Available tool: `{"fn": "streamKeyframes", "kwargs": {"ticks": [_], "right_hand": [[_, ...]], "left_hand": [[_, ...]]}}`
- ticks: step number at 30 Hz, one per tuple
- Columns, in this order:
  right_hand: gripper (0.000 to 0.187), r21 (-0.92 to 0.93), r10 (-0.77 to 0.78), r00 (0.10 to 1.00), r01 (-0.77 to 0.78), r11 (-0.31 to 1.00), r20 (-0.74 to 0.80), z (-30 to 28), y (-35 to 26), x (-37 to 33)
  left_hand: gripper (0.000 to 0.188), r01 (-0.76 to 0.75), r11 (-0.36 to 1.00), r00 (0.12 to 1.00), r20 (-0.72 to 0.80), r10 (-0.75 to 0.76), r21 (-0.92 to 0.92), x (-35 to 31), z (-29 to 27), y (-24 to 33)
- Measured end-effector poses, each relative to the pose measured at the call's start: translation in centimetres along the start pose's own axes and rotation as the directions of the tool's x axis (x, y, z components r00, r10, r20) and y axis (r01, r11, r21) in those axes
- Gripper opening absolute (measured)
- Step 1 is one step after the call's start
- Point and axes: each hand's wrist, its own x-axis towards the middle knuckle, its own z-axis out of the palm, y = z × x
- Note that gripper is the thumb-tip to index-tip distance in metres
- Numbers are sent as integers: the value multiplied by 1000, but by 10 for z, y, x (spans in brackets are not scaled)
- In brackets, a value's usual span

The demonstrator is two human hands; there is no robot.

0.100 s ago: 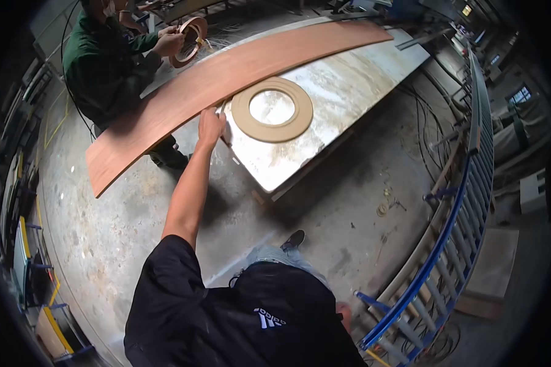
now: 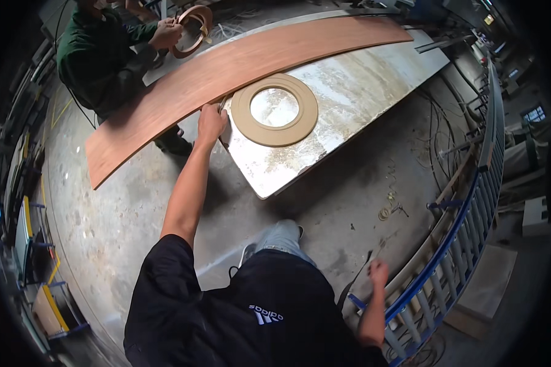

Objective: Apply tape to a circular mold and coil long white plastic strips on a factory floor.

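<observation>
A long, curved reddish-brown wooden board (image 2: 245,67) lies across a white-topped table (image 2: 349,82), its left end jutting past the table. With fingers closed, my left hand (image 2: 211,124) is at the near edge of the board, beside the table's left end. The undersides of the fingers are hidden. Just right of it a flat tan ring (image 2: 306,113) rests on the table, its round middle open. My right hand (image 2: 379,273) hangs low on the right, away from the table; its fingers are blurred. A dark strap (image 2: 352,283) shows beside it.
Across the board, a co-worker in a dark green top (image 2: 89,58) holds a reddish ring-shaped coil (image 2: 207,33). On the right runs a blue-framed roller conveyor (image 2: 431,272). Cables and a small coil (image 2: 384,213) lie on the concrete floor. Framed panels (image 2: 46,309) stand at left.
My right hand has swung out from beside my body into view at lower right. My feet have shifted. The left hand stays at the board's edge.
</observation>
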Motion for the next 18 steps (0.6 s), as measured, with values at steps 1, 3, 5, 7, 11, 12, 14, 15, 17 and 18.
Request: {"fn": "streamKeyframes", "kwargs": {"ticks": [1,3,5,7,11,12,14,15,17,18], "right_hand": [[37,-141,-155,984,141,980,-87,-39,-38,59],[32,-91,-253,941,239,967,-224,-108,-187,157],[28,54,-340,891,371,927,-300,-160,-279,228],[27,323,-419,830,537,779,-369,-176,-351,287],[23,884,-335,912,346,314,-238,-130,-480,330],[22,960,-317,937,215,181,-150,-117,-499,335],[19,930,-300,946,219,295,-127,-83,-528,351],[19,894,-375,920,261,363,-116,-64,-533,363],[20,788,-564,824,383,482,-55,-40,-551,364],[21,767,-652,758,419,486,-1,-31,-558,366]], "left_hand": [[21,-17,1000,999,32,17,-20,2,5,21],[19,-46,993,999,-20,49,104,-4,3,1],[21,61,997,998,28,-63,53,-5,9,32],[27,228,973,964,146,-222,-30,-16,6,59],[33,318,942,948,-37,-315,112,-38,17,66],[34,347,933,937,-71,-341,95,-43,17,74],[38,388,920,922,-12,-388,65,-35,21,82],[44,489,869,871,19,-491,75,-23,18,104],[72,570,782,812,-28,-583,251,-14,27,134],[76,570,732,803,-62,-593,372,-12,37,144]]}}
